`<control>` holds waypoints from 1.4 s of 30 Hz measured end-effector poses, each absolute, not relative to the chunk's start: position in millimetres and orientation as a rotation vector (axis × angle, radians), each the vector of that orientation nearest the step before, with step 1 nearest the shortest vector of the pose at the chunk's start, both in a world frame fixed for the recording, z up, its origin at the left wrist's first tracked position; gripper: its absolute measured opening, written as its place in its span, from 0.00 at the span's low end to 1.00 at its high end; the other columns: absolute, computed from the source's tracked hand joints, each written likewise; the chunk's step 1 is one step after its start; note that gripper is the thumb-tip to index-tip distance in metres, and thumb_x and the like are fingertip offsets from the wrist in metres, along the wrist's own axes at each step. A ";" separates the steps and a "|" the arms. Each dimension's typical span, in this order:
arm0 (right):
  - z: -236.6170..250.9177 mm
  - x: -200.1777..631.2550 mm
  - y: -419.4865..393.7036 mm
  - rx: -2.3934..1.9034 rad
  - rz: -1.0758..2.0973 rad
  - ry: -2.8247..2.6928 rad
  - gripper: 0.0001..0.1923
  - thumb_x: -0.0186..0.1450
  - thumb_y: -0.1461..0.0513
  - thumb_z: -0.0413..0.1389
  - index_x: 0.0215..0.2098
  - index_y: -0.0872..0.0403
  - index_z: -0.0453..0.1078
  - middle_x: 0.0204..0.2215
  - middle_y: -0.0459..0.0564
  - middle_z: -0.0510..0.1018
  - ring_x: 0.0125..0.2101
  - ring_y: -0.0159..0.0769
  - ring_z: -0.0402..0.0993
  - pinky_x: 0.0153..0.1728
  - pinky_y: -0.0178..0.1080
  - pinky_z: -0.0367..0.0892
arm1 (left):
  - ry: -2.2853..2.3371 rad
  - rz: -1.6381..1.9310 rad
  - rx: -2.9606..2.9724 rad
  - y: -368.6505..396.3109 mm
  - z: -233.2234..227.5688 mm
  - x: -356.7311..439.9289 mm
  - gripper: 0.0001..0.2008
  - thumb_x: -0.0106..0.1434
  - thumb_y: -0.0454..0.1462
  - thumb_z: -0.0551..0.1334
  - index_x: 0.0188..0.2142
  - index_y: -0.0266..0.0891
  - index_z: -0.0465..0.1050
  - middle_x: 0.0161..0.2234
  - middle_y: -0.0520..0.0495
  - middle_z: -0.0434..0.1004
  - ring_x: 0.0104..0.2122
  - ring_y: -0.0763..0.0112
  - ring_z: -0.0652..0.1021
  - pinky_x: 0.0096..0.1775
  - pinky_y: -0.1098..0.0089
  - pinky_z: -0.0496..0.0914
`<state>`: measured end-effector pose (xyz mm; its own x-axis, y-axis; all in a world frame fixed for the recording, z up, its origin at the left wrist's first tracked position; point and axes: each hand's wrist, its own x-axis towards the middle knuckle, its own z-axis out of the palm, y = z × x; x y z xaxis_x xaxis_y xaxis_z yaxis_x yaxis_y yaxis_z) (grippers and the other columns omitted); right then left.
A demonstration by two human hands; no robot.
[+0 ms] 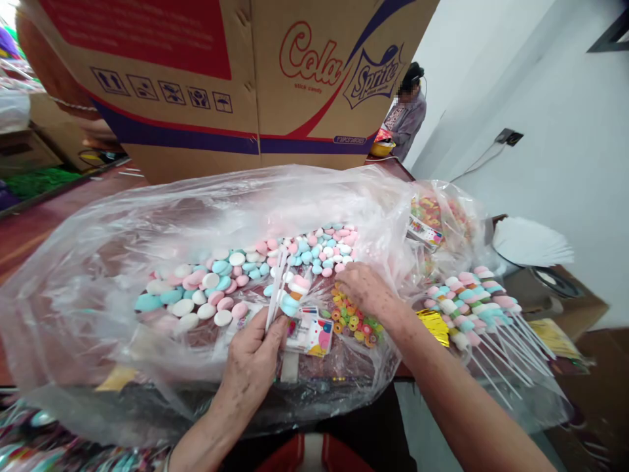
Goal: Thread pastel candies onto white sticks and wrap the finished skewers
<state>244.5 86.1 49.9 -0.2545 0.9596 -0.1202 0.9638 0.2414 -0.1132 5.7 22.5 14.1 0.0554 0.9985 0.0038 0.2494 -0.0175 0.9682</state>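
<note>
My left hand (254,359) is closed around several thin white sticks (276,285) that point upward. A short stack of pink, white, orange and blue candies (293,296) stands just above its thumb, seemingly threaded on a stick in the same grip. My right hand (366,288) reaches to the top of a heap of small colourful gummy rings (352,322), its fingers bent and pressed together; what they pinch, if anything, is hidden. Behind both hands lie pink, white and blue marshmallow discs (211,288). Printed cards (314,333) lie below the candy stack.
Clear plastic sheeting (88,262) surrounds the candies. A tall cardboard box (196,131) stands behind. To the right lie finished-looking candy skewers (472,301), gold ties (433,326) and a bag of gummy rings (442,210). Another person (410,118) is at the far right of the box.
</note>
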 end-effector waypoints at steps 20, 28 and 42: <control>47.8 238.9 82.6 2.484 -1.606 2.476 0.07 0.62 0.60 0.54 0.36 0.52 0.73 0.25 0.43 0.76 0.27 0.34 0.73 0.31 0.35 0.66 | 1.373 0.981 1.561 18.3 11.1 -0.1 0.15 0.65 0.45 0.57 0.26 0.41 0.70 0.19 0.57 0.62 0.21 0.72 0.64 0.24 0.73 0.59; 49.7 210.1 64.2 2.610 -2.421 2.160 0.10 0.54 0.61 0.60 0.35 0.53 0.76 0.26 0.44 0.81 0.30 0.35 0.79 0.36 0.37 0.74 | 1.436 0.816 1.692 17.3 27.9 11.0 0.17 0.64 0.46 0.53 0.38 0.41 0.79 0.21 0.54 0.70 0.24 0.67 0.70 0.28 0.70 0.64; 36.7 198.4 44.4 2.511 -1.510 2.845 0.14 0.65 0.64 0.52 0.42 0.50 0.80 0.40 0.48 0.82 0.41 0.36 0.78 0.44 0.38 0.73 | 1.439 0.885 1.669 16.8 22.0 14.9 0.13 0.64 0.44 0.54 0.32 0.43 0.74 0.19 0.57 0.63 0.21 0.69 0.65 0.25 0.71 0.60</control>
<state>198.4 44.4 36.7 0.0127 0.9791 0.2030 0.3809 0.1829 -0.9063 14.9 16.8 22.0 0.1293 0.9912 0.0300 0.4738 -0.0883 0.8762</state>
